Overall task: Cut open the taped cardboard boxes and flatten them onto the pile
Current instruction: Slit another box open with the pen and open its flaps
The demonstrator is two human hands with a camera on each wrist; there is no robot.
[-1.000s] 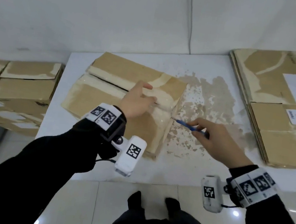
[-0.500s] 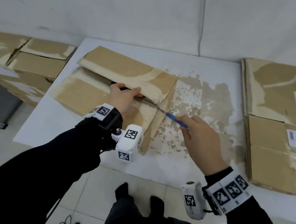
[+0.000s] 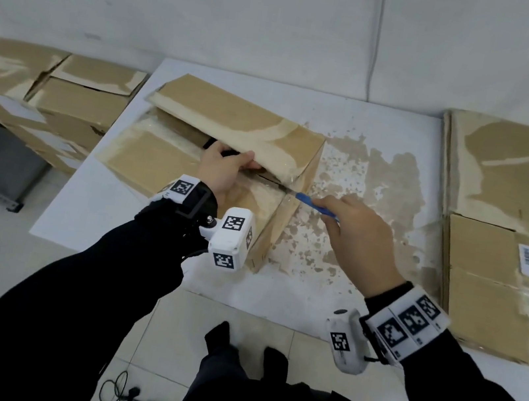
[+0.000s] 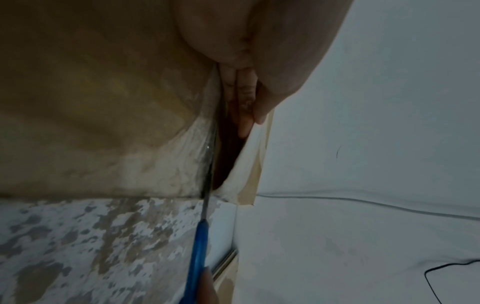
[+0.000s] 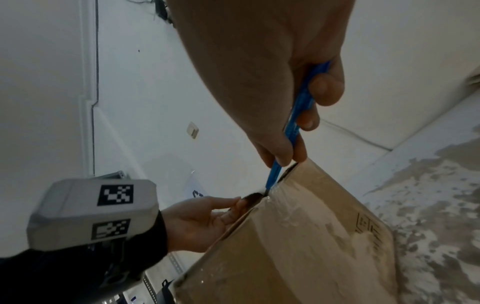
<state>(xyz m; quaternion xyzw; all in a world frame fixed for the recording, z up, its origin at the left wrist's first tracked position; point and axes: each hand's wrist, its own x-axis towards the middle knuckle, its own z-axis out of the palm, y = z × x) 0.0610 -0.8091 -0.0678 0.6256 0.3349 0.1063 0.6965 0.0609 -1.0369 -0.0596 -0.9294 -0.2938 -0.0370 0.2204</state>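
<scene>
The box (image 3: 214, 157) lies on a white tabletop (image 3: 366, 119), in the middle, its top seam partly split. In the head view, the left hand (image 3: 223, 167) grips the edge of the far flap (image 3: 234, 122), fingers curled under it into the gap. The right hand (image 3: 359, 236) is closed around a blue knife (image 3: 316, 205), whose blade meets the taped seam at the box's right end. A pile of flattened cardboard (image 3: 509, 218) lies on the right of the tabletop, and more boxes (image 3: 64, 99) sit off its left edge.

In the left wrist view, the fingers (image 4: 245, 115) reach inside the dark slit, close beside the blade (image 4: 210, 164), which runs along the seam toward them.

In the right wrist view, the thumb and fingers pinch the knife handle (image 5: 296, 121) while its tip is sunk in the shiny tape (image 5: 283, 193) at the corner.

The main risk, as I judge it, is the blade slipping forward through the tape and cutting the left fingertips, which lie in its path. A sudden pull could also tear the flap.
</scene>
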